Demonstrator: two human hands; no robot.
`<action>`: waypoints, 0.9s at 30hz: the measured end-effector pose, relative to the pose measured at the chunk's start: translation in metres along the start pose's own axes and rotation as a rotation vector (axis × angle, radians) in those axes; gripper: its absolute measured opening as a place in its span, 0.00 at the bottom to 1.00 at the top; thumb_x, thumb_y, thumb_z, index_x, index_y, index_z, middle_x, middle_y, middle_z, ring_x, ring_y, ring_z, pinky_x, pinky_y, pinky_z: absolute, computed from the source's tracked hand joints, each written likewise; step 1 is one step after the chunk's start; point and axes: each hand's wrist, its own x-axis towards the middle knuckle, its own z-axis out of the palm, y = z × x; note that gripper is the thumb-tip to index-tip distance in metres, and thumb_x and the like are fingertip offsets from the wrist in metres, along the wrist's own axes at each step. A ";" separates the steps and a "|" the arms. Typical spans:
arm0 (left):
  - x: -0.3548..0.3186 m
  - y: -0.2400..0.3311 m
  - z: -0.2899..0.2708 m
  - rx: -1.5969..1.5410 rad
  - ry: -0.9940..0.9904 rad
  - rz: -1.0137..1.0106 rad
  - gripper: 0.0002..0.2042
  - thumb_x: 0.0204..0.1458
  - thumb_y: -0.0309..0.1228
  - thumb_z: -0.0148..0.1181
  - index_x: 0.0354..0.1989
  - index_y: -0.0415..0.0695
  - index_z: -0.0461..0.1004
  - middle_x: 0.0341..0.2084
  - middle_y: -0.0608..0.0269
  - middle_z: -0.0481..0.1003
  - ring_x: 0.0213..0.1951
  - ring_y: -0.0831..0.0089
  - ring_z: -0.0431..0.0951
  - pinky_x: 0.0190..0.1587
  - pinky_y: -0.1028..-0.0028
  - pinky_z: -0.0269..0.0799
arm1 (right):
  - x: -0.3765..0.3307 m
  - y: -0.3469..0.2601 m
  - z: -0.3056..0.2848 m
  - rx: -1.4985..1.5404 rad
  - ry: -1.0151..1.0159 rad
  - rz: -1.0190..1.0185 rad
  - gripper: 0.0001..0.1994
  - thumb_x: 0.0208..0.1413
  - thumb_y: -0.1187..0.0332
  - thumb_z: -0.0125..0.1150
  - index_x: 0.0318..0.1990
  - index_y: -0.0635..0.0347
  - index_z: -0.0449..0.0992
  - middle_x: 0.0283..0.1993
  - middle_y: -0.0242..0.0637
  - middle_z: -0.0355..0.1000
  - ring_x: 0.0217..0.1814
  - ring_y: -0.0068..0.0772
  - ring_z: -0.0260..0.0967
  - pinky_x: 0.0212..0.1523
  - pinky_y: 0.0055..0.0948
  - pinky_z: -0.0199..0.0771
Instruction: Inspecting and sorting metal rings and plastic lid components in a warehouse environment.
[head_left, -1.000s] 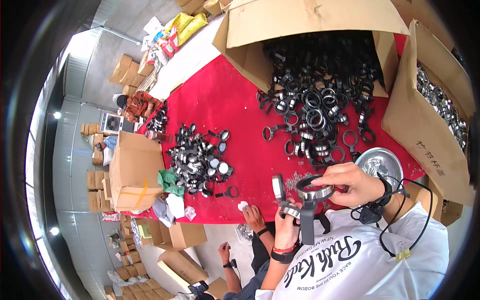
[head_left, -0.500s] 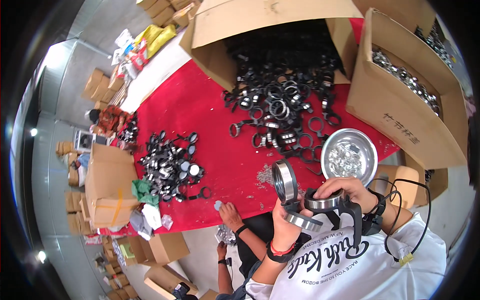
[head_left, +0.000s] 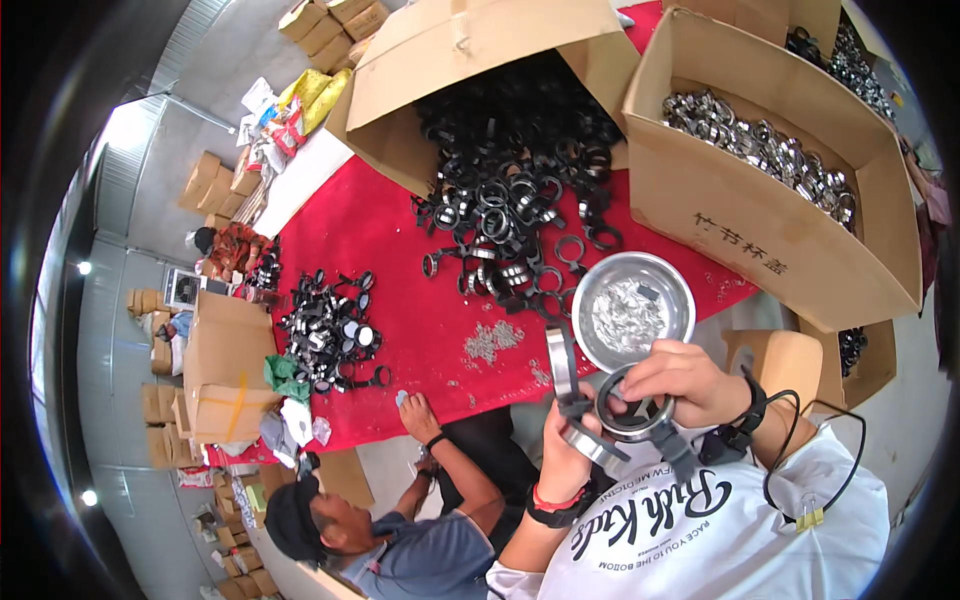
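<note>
My left hand (head_left: 568, 460), a red band and a black strap at its wrist, grips a black ring part with silver metal bands (head_left: 562, 368). One of its bands stands upright and edge-on, and another (head_left: 597, 447) lies lower by the fingers. In my right hand (head_left: 690, 382) is a second black ring part with a silver rim (head_left: 637, 420), its opening tilted toward me and its black arm hanging down. The fingers press at its upper edge and inside. Both parts are close together above my lap, in front of a metal bowl (head_left: 590, 340) with small clear pieces in it.
A large carton (head_left: 480, 50) spills black ring parts (head_left: 500, 210) onto the red tablecloth (head_left: 400, 260). Another carton (head_left: 740, 215) holds silver rings. Small clear pieces (head_left: 492, 342) lie scattered nearby. At left, a co-worker's hand (head_left: 418, 415) touches a grey disc beside a parts pile (head_left: 325, 335).
The right hand's ring part has tilted so its opening shows, and the left's upper ring has turned edge-on. The view has shifted, bringing more of the co-worker into sight.
</note>
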 end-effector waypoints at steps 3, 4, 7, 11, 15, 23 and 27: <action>-0.016 -0.021 0.030 -0.269 0.002 -0.097 0.15 0.50 0.32 0.53 0.43 0.39 0.62 0.27 0.62 0.70 0.32 0.75 0.71 0.38 0.77 0.68 | -0.011 -0.025 -0.038 -0.222 -0.162 -0.092 0.25 0.28 0.84 0.52 0.42 0.61 0.72 0.39 0.37 0.69 0.29 0.38 0.63 0.26 0.26 0.65; -0.016 -0.030 0.037 -0.329 -0.004 -0.103 0.16 0.49 0.33 0.54 0.43 0.39 0.62 0.26 0.62 0.69 0.32 0.74 0.71 0.36 0.77 0.68 | -0.018 -0.027 -0.046 -0.221 -0.158 -0.097 0.25 0.28 0.84 0.52 0.42 0.61 0.72 0.39 0.37 0.69 0.29 0.38 0.63 0.26 0.26 0.65; -0.024 -0.046 0.061 -0.411 0.000 -0.104 0.16 0.47 0.35 0.56 0.41 0.41 0.62 0.20 0.64 0.66 0.26 0.74 0.70 0.27 0.78 0.67 | -0.042 -0.034 -0.061 0.035 0.016 -0.152 0.27 0.33 0.84 0.50 0.48 0.65 0.67 0.44 0.41 0.66 0.27 0.34 0.61 0.25 0.25 0.66; -0.042 -0.053 0.093 -0.128 0.149 0.205 0.15 0.48 0.33 0.57 0.40 0.43 0.60 0.21 0.63 0.66 0.25 0.79 0.66 0.26 0.82 0.61 | -0.073 -0.035 -0.070 0.678 0.022 0.217 0.24 0.48 0.79 0.50 0.55 0.66 0.58 0.58 0.48 0.53 0.44 0.29 0.64 0.39 0.28 0.70; -0.060 -0.054 0.111 0.088 0.243 0.364 0.15 0.45 0.29 0.59 0.38 0.44 0.60 0.23 0.63 0.66 0.26 0.78 0.65 0.29 0.80 0.60 | -0.085 -0.042 -0.073 0.957 0.032 0.308 0.23 0.49 0.81 0.50 0.55 0.67 0.58 0.58 0.50 0.54 0.51 0.35 0.63 0.44 0.30 0.70; -0.074 -0.053 0.100 0.061 0.236 0.406 0.17 0.46 0.32 0.60 0.39 0.43 0.58 0.24 0.63 0.66 0.27 0.78 0.65 0.30 0.80 0.60 | -0.079 -0.057 -0.063 0.990 0.000 0.320 0.21 0.52 0.79 0.50 0.55 0.67 0.58 0.59 0.49 0.55 0.49 0.34 0.65 0.44 0.30 0.69; -0.076 -0.051 0.085 0.380 0.359 0.432 0.14 0.47 0.23 0.57 0.42 0.40 0.61 0.29 0.63 0.70 0.32 0.79 0.69 0.36 0.79 0.66 | -0.069 -0.066 -0.049 0.995 -0.008 0.438 0.22 0.53 0.78 0.49 0.57 0.65 0.57 0.58 0.47 0.56 0.49 0.33 0.65 0.45 0.30 0.69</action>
